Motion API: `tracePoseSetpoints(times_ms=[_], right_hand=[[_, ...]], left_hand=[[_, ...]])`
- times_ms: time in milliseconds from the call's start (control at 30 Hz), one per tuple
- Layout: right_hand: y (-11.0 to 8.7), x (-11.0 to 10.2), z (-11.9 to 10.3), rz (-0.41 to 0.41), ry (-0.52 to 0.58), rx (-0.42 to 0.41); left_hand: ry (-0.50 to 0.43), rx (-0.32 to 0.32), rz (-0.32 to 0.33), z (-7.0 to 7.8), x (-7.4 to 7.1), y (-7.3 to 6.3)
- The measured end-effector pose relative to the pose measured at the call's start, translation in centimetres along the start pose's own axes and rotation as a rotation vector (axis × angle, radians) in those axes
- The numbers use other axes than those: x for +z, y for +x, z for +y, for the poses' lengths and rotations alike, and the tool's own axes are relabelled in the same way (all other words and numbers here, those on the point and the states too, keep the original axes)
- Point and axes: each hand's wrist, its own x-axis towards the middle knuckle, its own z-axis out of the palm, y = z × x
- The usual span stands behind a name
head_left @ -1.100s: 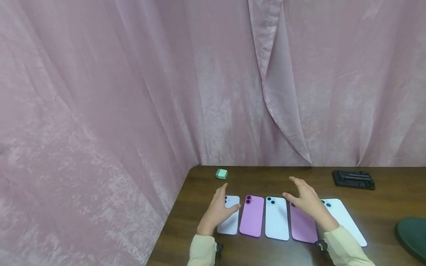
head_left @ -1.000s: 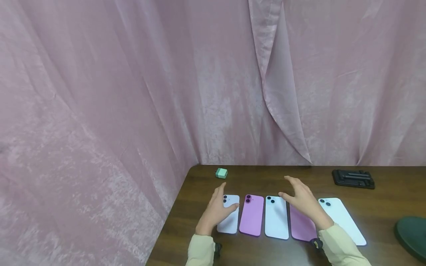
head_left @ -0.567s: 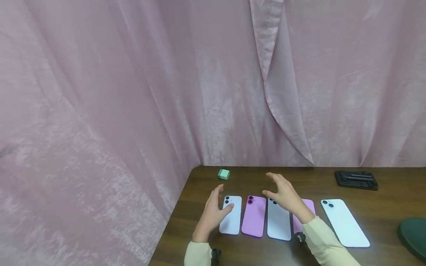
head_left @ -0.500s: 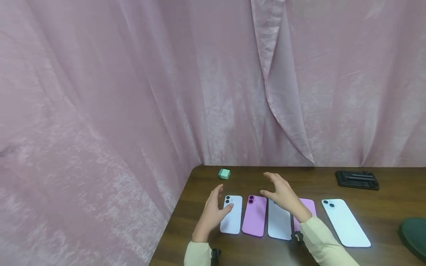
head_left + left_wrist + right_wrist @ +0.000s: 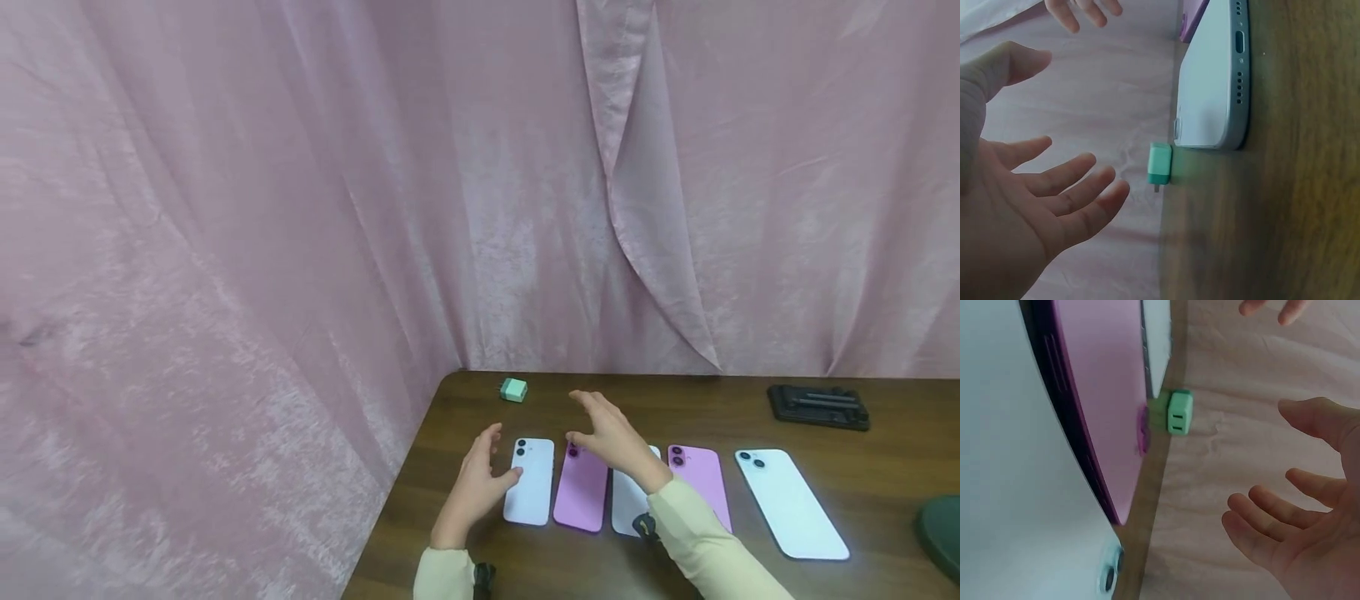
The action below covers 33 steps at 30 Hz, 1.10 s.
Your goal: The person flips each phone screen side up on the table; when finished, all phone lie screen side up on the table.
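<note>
Several phones lie face down in a row on the brown table. My left hand hovers at the left end, fingers apart, beside a pale phone; its thumb overlaps that phone's edge in the head view. My right hand hangs over the second phone, a pink one, and the third, a pale one partly hidden by hand and wrist. Both wrist views show the hands holding nothing, palms bare. To the right lie another pink phone and a larger white phone.
A small green plug adapter stands behind the row at the back left. At the back right lies a flat black folded stand. A dark green round object is cut off at the right edge. Pink curtains hang behind.
My right hand has moved left, from above the second pink phone to above the first pink and pale ones. The left hand has stayed nearly in place. The view has shifted slightly.
</note>
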Motion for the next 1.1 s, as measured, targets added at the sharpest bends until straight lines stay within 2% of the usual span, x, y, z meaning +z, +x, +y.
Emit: tracePoseSetpoints(times_ms=[100,333,500,800,1100], right_hand=[[0.3,0.7,-0.1,-0.028,-0.027,0.0],[1.1,2.1,-1.0,-0.11,-0.041,0.025],[2.0,3.0,-1.4,-0.17,-0.039,0.054],[3.0,4.5,-1.3,-0.249,-0.089,0.018],[2.9,5.5,-1.6,-0.328,-0.051,0.061]], left_hand=[[0.011,-0.011,-0.012,0.0,0.1,0.1],[0.046,-0.116,-0.074,-0.2,0.2,-0.1],[0.044,-0.153,-0.112,-0.1,0.2,-0.1],[0.058,-0.185,-0.147,-0.5,0.6,-0.3],[0.106,-0.213,-0.173,-1.7,1.4,-1.0]])
